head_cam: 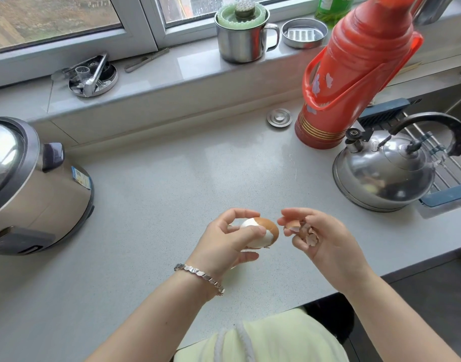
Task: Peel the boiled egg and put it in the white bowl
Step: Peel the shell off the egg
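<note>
A boiled egg [263,229], partly peeled with white showing on its left and brown shell on its right, is held above the counter by my left hand [229,241]. Thumb and fingers wrap it from the left. Just to its right, my right hand [321,239] pinches a brown shell piece [292,226] between thumb and forefinger. More shell fragments [311,237] lie in that palm. No white bowl is in view.
A rice cooker [33,184] stands at the left. A steel kettle [386,171] and a red thermos [355,71] stand at the right, beside the sink rack [443,173]. On the windowsill sit a steel mug [241,41] and small dishes. Grey counter [172,178] stretches between.
</note>
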